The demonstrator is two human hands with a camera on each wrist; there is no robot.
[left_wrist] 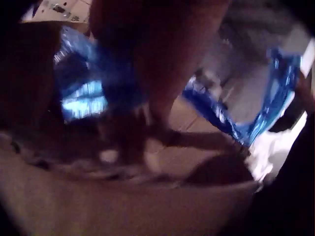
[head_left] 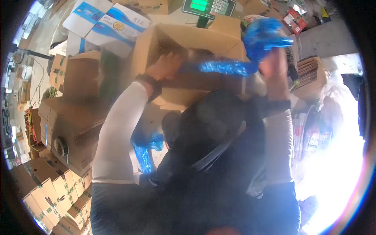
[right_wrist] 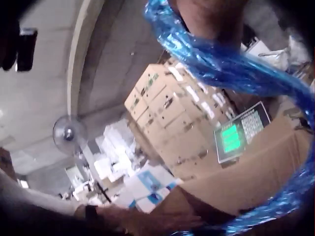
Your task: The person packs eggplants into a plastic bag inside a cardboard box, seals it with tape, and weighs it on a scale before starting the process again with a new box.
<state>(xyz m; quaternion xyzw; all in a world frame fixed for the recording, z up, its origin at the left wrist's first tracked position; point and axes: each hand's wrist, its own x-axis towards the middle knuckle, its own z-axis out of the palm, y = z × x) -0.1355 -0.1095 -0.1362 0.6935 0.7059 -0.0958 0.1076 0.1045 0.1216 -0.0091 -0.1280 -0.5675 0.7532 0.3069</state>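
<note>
A strip of shiny blue plastic film (head_left: 223, 67) stretches across the mouth of an upright cardboard box (head_left: 188, 35) in the head view. My left hand (head_left: 166, 64) grips its left end over the box. At the box's right side, my raised right hand (head_left: 274, 64) holds a bunched part of the film, blurred by motion. In the right wrist view the twisted film (right_wrist: 216, 69) passes by the right hand (right_wrist: 211, 14) and loops down the right side. Dark shadow hides most of the box's inside.
Behind the box stands a scale (head_left: 209, 7) with a lit green display. White and blue cartons (head_left: 105, 23) lie at the back left. Flattened cardboard (head_left: 66, 121) is stacked on the left. More blue film (head_left: 145, 154) hangs close to my body, and a white plastic bag (head_left: 337, 102) stands right.
</note>
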